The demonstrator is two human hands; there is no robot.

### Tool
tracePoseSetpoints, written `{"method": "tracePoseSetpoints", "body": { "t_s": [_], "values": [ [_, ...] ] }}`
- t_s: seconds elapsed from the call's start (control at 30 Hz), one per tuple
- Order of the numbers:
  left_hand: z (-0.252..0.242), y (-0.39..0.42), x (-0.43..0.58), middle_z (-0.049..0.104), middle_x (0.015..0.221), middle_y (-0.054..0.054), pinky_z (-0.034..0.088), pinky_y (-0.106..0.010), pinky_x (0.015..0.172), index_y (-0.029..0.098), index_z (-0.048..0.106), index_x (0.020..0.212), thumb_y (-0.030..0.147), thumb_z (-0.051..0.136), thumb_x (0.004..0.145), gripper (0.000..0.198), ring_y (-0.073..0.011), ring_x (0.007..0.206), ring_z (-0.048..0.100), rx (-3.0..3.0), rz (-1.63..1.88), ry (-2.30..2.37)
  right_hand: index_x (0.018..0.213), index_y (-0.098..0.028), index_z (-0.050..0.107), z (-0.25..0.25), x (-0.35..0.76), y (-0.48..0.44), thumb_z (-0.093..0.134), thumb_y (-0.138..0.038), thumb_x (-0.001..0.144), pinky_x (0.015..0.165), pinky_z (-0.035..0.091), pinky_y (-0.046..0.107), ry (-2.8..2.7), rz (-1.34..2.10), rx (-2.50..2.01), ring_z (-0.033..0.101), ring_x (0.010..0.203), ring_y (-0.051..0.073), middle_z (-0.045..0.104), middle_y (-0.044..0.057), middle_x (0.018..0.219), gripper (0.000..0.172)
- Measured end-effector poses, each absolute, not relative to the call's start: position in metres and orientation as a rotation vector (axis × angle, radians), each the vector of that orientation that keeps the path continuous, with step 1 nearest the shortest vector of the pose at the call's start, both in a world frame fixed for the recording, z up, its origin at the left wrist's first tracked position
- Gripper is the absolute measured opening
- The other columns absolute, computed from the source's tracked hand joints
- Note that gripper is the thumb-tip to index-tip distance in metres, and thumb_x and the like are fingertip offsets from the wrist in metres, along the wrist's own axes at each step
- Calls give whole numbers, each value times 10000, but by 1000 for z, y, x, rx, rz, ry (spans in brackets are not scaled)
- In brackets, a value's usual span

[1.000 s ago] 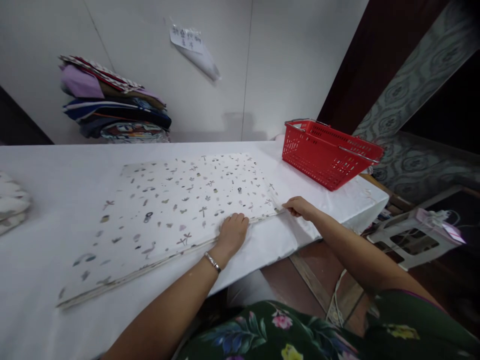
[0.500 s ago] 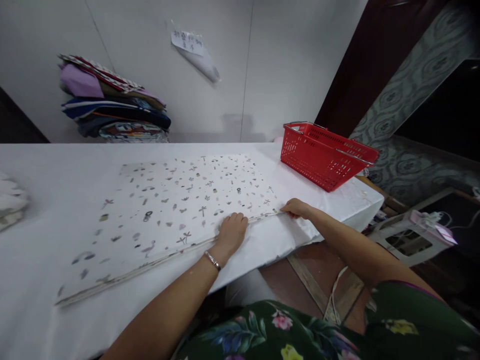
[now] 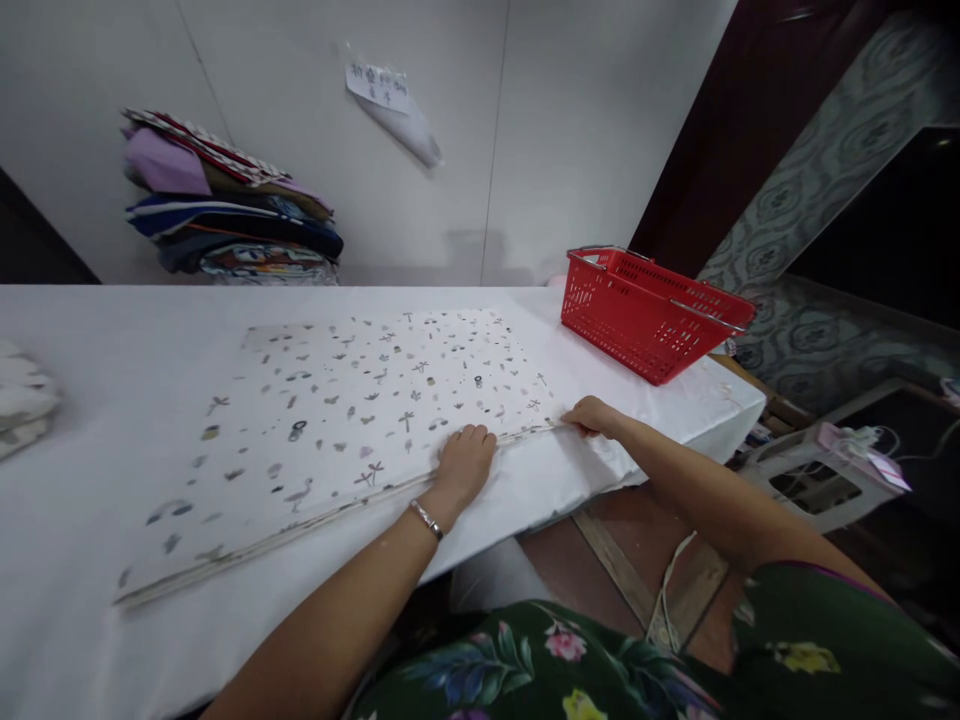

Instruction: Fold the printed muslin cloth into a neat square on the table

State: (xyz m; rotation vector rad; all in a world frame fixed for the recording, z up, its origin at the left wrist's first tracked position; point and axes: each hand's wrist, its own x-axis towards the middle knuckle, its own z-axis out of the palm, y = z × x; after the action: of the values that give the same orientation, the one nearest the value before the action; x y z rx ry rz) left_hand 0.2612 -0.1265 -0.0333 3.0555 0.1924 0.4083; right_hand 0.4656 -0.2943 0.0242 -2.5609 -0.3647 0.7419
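A folded white cloth (image 3: 352, 420) printed with small grey birds, palms and rainbows lies flat on the table, several layers showing along its near edge. My left hand (image 3: 466, 462), a silver bracelet at its wrist, rests over that near edge, fingers curled and pressed together on the fabric, thumb hidden. At the right near corner, my right hand (image 3: 590, 415) pinches the cloth between thumb and fingers.
The table (image 3: 67, 330) has a white cover. A red shopping basket (image 3: 637, 320) stands at the back right. Against the wall sits a stack of folded fabrics (image 3: 232, 210). Bunched pale cloth (image 3: 22, 395) lies at the left edge. A paper sign (image 3: 379, 88) hangs above.
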Motion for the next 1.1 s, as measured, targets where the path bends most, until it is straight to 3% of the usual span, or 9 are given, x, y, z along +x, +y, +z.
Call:
{"method": "tracePoseSetpoints", "body": {
  "t_s": [0.17,0.4,0.7,1.1],
  "values": [
    [-33,-127,261,581,947,-79,386,-355,763,156,582,946,109,429,879,174,-222,941,500,3067,423,191,472,-166,486,34,472,-293,703,-223,670,360,244,207,-417,662,-2539,368,330,73,449,-10,330,299],
    [-33,-127,260,577,944,-81,386,-349,759,155,579,937,109,432,876,165,-218,934,496,3064,432,187,537,-172,442,22,476,-292,609,-271,793,378,255,185,-404,679,-2360,406,396,62,438,-42,402,321],
    [-34,-126,261,577,931,-79,382,-349,761,158,579,929,115,431,879,162,-218,936,493,3064,435,193,534,-143,505,13,475,-300,699,-306,749,373,284,182,-313,857,-2405,435,403,69,485,-23,436,333],
    [-34,-127,260,576,939,-88,389,-353,770,158,590,939,101,423,874,188,-217,944,494,3041,410,209,594,-155,527,10,471,-289,707,-226,716,388,278,180,-351,757,-2452,425,410,72,476,-37,421,229]
  ]
}}
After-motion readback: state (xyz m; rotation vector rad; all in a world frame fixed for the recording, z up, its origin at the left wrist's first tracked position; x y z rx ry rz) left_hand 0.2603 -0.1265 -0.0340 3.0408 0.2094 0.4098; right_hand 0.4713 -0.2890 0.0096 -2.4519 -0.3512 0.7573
